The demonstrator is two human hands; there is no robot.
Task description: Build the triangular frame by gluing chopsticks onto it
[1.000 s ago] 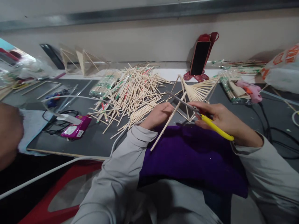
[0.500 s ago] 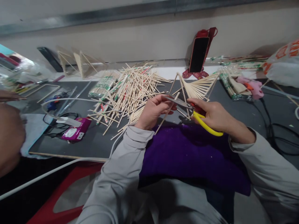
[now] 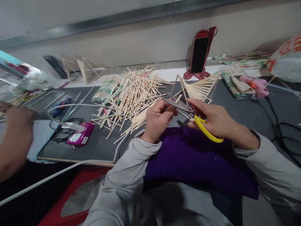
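In the head view, my right hand (image 3: pixel 211 117) is closed around the scissors (image 3: pixel 208 133), which have yellow handles and metal blades pointing left. The blades are apart, with the light end of a thin wooden stick (image 3: pixel 179 98) between them. Beside the blade tips, my left hand (image 3: pixel 158 117) is pinched on this stick; most of its length is hidden by the fingers. Just beyond my hands stands a fan-shaped frame of wooden sticks (image 3: pixel 199 89). A large loose heap of wooden sticks (image 3: pixel 138 89) lies past my left hand.
A purple cloth (image 3: pixel 199 163) covers my lap. To the left are a magenta power adapter (image 3: pixel 81 135) with a white cable and another person's arm (image 3: pixel 16 135). A phone (image 3: pixel 199 55) leans at the back. Bagged sticks (image 3: pixel 231 83) lie right.
My left hand has turned, and the stick's lower length that hung below it is out of sight. The scissor blades have opened wider. At the left, the other person's arm has moved further into view.
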